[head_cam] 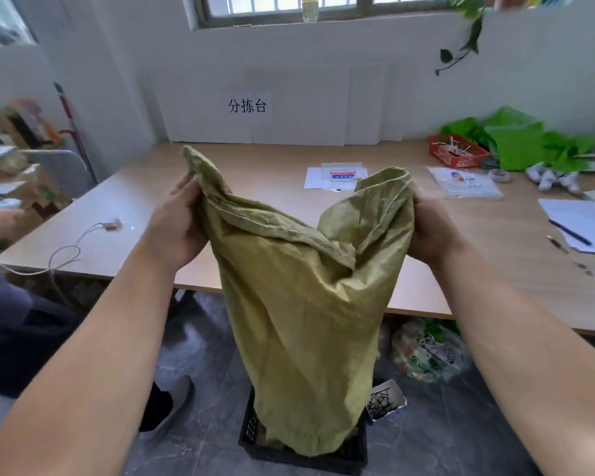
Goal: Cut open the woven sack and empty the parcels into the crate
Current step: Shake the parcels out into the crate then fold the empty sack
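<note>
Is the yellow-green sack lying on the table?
No, the left hand and right hand hold the sack up by its corners, and its lower end hangs into the black crate on the floor.

The sack (pixel 299 321) seemingly fills the crate (pixel 251 428) mouth.

A pale wooden desk (pixel 461 242) stood against a white wall under a window (pixel 282 8). A paper sign (pixel 247 105) with three printed characters hung on the wall. On the desk lay a red basket (pixel 457 154), crumpled green bags (pixel 516 142) beside it, two clear plastic sleeves (pixel 335 176) (pixel 464 182), a roll of tape (pixel 500 175), and a white sheet (pixel 588 218) with a dark pen (pixel 569 231) across it. A white cable (pixel 66 252) curled near the desk's left edge. A green vine (pixel 468 36) trailed down the wall. A printed plastic bag (pixel 426 352) sat on the dark tiled floor (pixel 461 434) under the desk.
</note>
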